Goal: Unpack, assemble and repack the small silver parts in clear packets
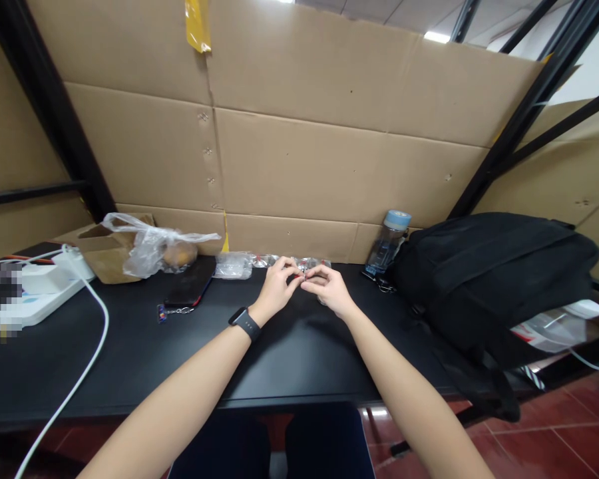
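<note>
My left hand [278, 287] and my right hand [329, 289] meet above the black table [299, 362], fingertips pinched close together. Between them is a tiny item with a hint of red, too small to name. Both hands seem to grip it, one from each side. Just behind my fingers, small clear plastic packets [264, 261] lie in a row along the cardboard wall, some with red bits inside. A larger clear plastic package [233, 265] lies at the left end of that row. My left wrist wears a black watch [245, 323].
Left of my hands lie a phone [190, 283] with a keychain [162, 313], a plastic bag [152, 249], a cardboard box [107, 256] and a white power strip [44, 293] with a trailing cable. At right stand a bottle [383, 246] and a black backpack [489, 279]. Cardboard [299, 159] walls the back.
</note>
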{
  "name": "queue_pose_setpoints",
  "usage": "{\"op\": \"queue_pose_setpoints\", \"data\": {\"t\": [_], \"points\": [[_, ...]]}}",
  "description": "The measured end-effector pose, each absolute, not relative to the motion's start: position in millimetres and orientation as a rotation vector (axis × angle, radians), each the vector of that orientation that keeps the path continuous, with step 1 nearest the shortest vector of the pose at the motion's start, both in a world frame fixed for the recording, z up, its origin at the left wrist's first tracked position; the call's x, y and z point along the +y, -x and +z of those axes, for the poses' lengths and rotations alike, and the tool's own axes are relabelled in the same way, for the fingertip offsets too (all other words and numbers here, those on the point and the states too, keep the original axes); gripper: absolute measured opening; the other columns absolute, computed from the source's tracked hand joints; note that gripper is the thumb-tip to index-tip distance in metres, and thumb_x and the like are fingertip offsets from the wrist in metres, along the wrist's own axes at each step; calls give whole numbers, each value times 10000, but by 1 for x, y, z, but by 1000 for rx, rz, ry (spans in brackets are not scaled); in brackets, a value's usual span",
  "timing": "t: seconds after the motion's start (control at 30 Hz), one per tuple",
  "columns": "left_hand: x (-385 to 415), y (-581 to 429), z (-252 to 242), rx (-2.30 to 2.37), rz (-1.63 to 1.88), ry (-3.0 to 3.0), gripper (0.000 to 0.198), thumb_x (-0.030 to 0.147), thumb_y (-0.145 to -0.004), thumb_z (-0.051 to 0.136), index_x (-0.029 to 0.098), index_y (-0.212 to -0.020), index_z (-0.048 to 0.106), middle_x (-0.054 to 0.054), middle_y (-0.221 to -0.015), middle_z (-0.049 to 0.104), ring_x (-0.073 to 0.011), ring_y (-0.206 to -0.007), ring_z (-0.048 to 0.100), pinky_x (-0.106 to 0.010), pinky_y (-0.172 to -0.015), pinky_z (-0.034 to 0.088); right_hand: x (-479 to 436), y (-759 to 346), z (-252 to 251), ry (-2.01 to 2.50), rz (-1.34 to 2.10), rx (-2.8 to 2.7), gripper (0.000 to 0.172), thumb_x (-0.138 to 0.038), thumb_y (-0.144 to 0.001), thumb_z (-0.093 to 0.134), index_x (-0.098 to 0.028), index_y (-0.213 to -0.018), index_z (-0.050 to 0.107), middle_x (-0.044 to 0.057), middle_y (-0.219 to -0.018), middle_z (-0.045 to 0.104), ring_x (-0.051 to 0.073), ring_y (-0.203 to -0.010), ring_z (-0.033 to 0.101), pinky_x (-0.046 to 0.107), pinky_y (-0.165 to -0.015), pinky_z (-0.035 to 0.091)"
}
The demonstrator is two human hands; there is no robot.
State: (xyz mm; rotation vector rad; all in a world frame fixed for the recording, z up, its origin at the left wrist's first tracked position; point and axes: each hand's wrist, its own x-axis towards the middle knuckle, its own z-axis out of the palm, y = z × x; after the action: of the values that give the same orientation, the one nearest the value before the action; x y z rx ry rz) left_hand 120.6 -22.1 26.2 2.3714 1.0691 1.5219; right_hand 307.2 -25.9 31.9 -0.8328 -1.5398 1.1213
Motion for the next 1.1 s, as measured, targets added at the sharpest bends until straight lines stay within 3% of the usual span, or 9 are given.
{"op": "queue_pose_setpoints", "data": {"t": [0.13,0.3,0.6,0.8,0.87,0.97,1.03,1.1], "points": [[-21,-119,25,1063,1506,-2427,59,193,-923,635,207,-900,686,-57,-1017,598,-220,-1035,585,-373,-923,462,-27,-305,30,840,1179,-1514,394,-413,-633,899,-190,-846,653,30,-870,727,194,-770,708,288,-656,568],[-22,-116,30,1123,1498,-2475,36,208,-926,645,215,-918,680,-54,-1036,604,-225,-1060,579,-382,-932,440,-23,-306,29,811,1179,-1516,319,-455,-737,829,-194,-869,702,41,-884,727,195,-826,715,305,-739,560],[-23,-117,30,1076,1481,-2438,57,227,-920,635,206,-899,683,-64,-1025,602,-228,-1040,587,-373,-928,457,-20,-311,29,776,1019,-1670,244,-445,-820,755,-207,-827,702,52,-1001,668,177,-841,643,271,-646,504],[-22,-110,34,992,1473,-2290,245,322,-1021,457,214,-1025,676,-71,-1077,625,-209,-1074,590,-361,-993,449,-16,-312,26,860,777,-1876,255,-444,-878,670,-198,-813,681,78,-1120,588,186,-910,612,287,-685,505],[-21,-106,33,982,1355,-2330,219,364,-987,532,238,-1087,681,-63,-1133,640,-221,-1110,587,-379,-1021,440,-17,-312,27,892,706,-1945,238,-425,-890,646,-197,-830,673,80,-1143,575,181,-912,612,289,-698,506],[-19,-103,27,1025,1120,-2454,187,400,-879,685,269,-1002,734,-47,-1162,658,-254,-1141,579,-419,-1042,426,-19,-313,28,928,591,-2011,191,-377,-896,629,-201,-834,670,78,-1152,579,193,-977,608,302,-755,502],[-17,-103,23,1049,1031,-2482,184,415,-856,706,281,-974,751,-43,-1162,668,-264,-1152,578,-430,-1045,425,-18,-316,29,957,509,-2026,166,-353,-894,628,-206,-831,672,76,-1156,587,210,-1054,593,311,-797,492],[-13,-101,21,1048,1018,-2468,246,434,-888,664,298,-1080,738,-45,-1205,667,-260,-1168,581,-427,-1051,426,-17,-319,30,977,468,-2029,162,-346,-904,617,-209,-838,671,75,-1165,589,214,-1093,583,316,-819,484]]}}
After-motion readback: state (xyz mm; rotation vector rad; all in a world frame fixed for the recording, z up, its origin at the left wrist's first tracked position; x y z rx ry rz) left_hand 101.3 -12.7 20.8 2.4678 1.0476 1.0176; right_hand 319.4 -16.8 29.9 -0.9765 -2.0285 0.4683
